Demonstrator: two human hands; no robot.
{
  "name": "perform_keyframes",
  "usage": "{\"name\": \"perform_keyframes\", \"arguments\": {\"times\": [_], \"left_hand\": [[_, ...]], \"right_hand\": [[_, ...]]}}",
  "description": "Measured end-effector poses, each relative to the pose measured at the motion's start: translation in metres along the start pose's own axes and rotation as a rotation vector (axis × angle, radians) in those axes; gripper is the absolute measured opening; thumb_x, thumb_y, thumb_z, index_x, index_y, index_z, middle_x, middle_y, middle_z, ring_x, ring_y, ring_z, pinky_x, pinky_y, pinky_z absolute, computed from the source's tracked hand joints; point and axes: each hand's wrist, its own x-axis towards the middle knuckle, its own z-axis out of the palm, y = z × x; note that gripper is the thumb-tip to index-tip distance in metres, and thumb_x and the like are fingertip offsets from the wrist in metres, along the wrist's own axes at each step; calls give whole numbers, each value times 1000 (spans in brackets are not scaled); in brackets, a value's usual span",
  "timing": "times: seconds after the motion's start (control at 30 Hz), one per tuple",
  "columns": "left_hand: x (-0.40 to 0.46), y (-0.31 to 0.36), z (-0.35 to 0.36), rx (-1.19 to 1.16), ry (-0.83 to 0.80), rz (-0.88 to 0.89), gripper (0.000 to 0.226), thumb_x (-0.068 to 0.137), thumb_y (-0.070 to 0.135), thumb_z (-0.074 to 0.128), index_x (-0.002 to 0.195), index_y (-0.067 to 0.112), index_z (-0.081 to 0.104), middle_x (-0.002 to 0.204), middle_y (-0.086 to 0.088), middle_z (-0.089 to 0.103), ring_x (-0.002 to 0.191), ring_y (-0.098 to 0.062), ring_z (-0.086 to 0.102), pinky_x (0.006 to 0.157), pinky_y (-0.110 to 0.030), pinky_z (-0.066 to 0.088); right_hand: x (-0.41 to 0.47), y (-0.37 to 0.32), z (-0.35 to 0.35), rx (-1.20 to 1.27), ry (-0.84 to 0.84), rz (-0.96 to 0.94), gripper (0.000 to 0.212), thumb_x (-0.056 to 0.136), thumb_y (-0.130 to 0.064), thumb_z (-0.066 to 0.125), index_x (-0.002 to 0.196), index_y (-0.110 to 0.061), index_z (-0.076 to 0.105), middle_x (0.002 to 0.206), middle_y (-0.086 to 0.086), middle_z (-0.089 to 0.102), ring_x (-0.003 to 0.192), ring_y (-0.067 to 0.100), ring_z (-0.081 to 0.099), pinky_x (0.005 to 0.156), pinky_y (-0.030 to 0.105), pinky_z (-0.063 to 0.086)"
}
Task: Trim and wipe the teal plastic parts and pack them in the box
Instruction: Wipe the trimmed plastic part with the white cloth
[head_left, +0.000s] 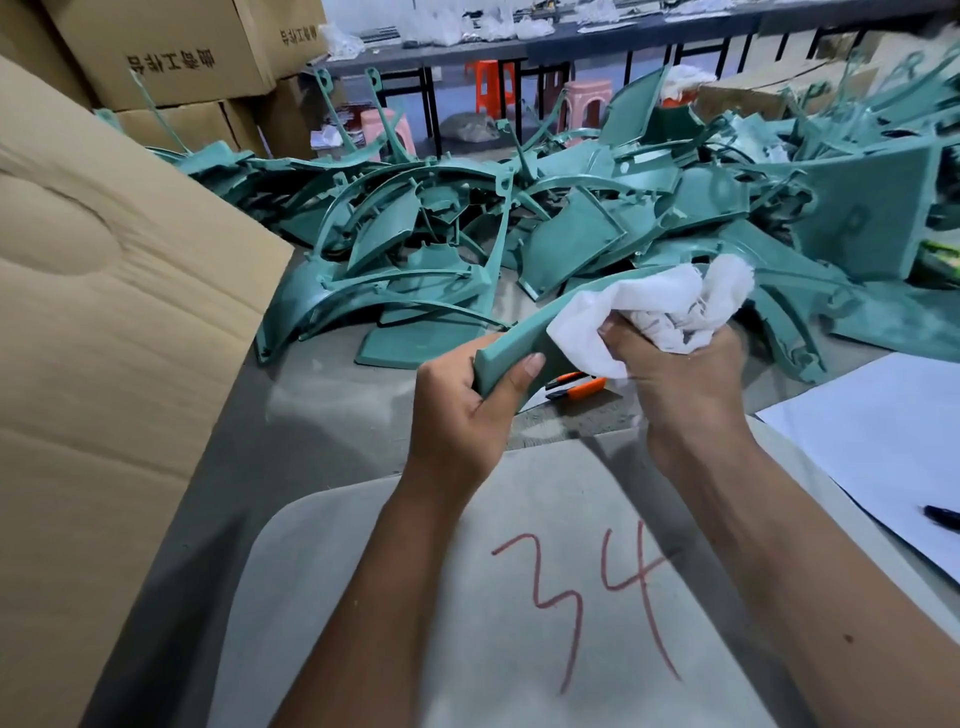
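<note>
A cardboard box (104, 338) stands at the left, its inside hidden. A heap of teal parts (519, 223) covers the table (332, 410) behind. The left hand (462, 410) curls tight round the near end of 1 curved teal part (524, 332); the right hand (680, 374) clenches a white cloth (649, 312) pressed against it.

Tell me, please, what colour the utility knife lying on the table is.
Orange with black, mostly hidden behind the hands; head view.
</note>
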Motion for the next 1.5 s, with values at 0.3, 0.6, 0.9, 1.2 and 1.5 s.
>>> {"name": "perform_keyframes", "arguments": {"times": [0.3,0.6,0.9,1.2,1.5], "left_hand": [[9,1,-18,132,-68,90,28,95,22,66,82,-3,65,66,-21,55,62,-37,47,54,-46,41],[11,6,-26,363,-113,285,9,96,3,67,97,7,75,74,33,53,70,11,52,66,-6,31],[6,6,-31,437,15,311,24,96,5,68,117,12,77,102,4,77,90,-10,71,75,-25,52],[4,5,-29,438,186,233,16,94,13,68,83,23,71,67,16,59,60,1,49,56,-15,31],[10,-1,-42,391,195,126,37,88,20,70,60,32,50,54,7,40,51,-18,39,46,-32,33]], "right_hand": [[-9,-8,3,131,-8,114,38,81,2,81,116,1,68,100,10,79,94,26,77,81,43,61],[-4,-18,-7,235,-15,236,29,98,-3,64,126,4,59,93,23,73,56,16,71,35,22,44],[18,-14,-18,296,43,429,26,103,-24,61,124,-12,68,92,-2,75,63,7,71,44,22,52],[14,-11,-15,132,228,177,21,92,-11,78,112,-8,72,90,5,77,75,21,72,48,27,51],[15,-16,-10,267,267,110,12,101,-24,67,90,-24,64,71,-8,66,63,14,58,55,27,41]]}}
